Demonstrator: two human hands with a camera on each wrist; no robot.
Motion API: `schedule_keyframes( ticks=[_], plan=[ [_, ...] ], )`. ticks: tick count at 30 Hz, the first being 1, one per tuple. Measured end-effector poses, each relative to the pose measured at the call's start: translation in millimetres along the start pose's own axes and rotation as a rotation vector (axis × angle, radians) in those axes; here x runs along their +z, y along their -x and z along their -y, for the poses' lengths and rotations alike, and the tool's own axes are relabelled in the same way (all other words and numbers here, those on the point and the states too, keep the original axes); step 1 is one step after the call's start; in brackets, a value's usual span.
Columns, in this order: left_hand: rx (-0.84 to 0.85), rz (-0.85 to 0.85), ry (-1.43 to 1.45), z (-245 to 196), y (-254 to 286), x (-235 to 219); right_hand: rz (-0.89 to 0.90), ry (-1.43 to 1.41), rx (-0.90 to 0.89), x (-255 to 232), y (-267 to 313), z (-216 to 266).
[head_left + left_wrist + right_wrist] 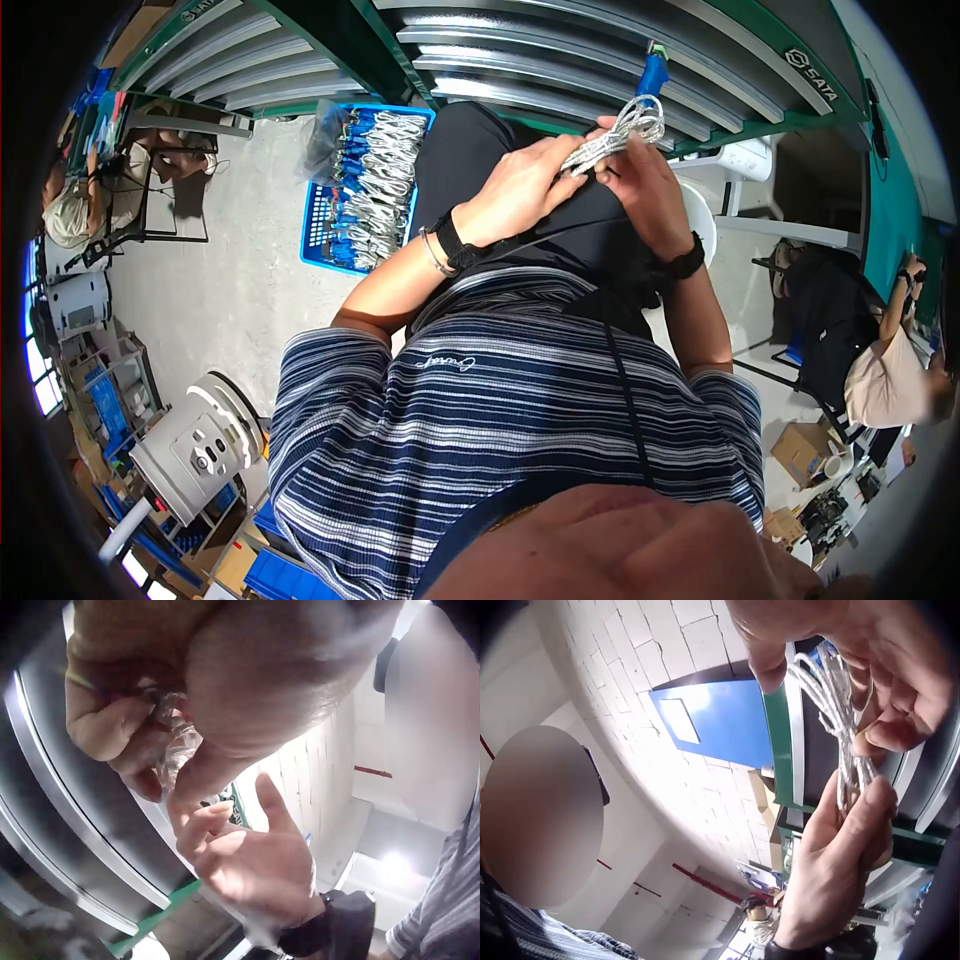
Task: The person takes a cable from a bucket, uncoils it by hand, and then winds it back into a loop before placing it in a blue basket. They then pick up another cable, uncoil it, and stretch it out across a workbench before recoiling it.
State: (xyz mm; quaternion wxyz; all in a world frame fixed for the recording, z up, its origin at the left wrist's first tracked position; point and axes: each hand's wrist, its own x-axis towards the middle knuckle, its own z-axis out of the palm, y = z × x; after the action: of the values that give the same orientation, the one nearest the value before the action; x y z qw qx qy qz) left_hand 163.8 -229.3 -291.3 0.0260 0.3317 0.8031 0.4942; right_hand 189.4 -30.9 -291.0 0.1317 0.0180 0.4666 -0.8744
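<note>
A looped bundle of silver-white cable [632,127] with a blue connector end [653,75] is held up over the lap. My left hand [520,190] pinches the lower end of the loops between thumb and fingers. From the other side my right hand [648,190] holds the bundle near its middle, its fingertips right at the narrow tied part, as the right wrist view of the cable [846,739] shows. In the left wrist view the left hand [247,682] covers much of the cable, and the right hand [255,870] appears below it.
A blue basket [306,240] full of similar cable bundles [385,180] stands on the floor at the left, a grey plastic bag [322,140] at its corner. Green-framed metal slats [520,60] run in front of the knees. Other people sit at both sides.
</note>
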Motion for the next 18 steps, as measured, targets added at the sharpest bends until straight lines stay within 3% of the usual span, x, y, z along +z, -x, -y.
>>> schedule_keyframes(
  ticks=[2,5,9,11,15,17,18],
  plan=[
    [-0.02,0.045,0.054,-3.8,5.0,2.1,-0.146,-0.004,-0.036,11.7,1.9,-4.1],
    [-0.04,0.134,0.102,-9.2,4.6,-12.5,-0.103,0.039,-0.002,8.7,6.9,-3.7],
    [-0.013,-0.082,0.098,-23.4,-4.0,-22.2,-0.096,0.192,0.018,8.7,10.1,-3.5],
    [0.033,-0.092,0.089,-20.6,-6.4,-19.8,-0.027,0.41,-0.008,11.2,12.0,-3.2],
    [0.096,-0.121,0.098,-15.8,-5.7,-16.3,-0.052,0.446,-0.075,18.5,13.6,-7.2],
    [0.039,-0.087,0.141,-16.9,-3.2,-17.7,-0.072,0.45,-0.068,16.5,15.3,-9.5],
    [-0.099,-0.03,0.313,-11.5,-1.8,-16.3,-0.067,0.434,-0.052,16.4,16.6,-9.7]
  ],
)
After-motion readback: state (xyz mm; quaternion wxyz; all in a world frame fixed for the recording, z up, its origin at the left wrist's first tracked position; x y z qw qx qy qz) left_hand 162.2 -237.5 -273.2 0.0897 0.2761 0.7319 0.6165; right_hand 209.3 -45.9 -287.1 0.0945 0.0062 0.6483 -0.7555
